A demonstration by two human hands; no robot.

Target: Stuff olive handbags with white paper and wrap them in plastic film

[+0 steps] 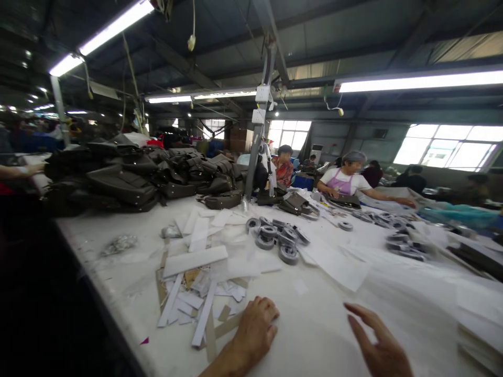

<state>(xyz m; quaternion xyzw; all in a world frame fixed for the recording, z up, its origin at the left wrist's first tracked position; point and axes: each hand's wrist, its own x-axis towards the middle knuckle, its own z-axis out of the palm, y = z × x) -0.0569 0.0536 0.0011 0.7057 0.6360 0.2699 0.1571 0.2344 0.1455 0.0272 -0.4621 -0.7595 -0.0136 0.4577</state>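
Observation:
My left hand (257,330) rests on the white tabletop (302,335) with its fingers curled under. Whatever the fingers enclose, if anything, is hidden. Right against that hand lies a beige strip (227,327), one end of it near my wrist. White paper strips (204,314) and small scraps are heaped to its left. My right hand (379,348) is raised over the table at the lower right, thumb and fingers apart, holding nothing. Beyond the hands sits a cluster of grey tape rolls (288,254), and flat white sheets (341,269) lie beside them.
Dark bags (121,186) are piled along the far left side. A metal post (253,152) rises from the table's far part. Across from me a co-worker in a purple apron (341,183) handles a dark bag. More tape rolls (404,243) and a bag of small metal parts (120,244) lie around.

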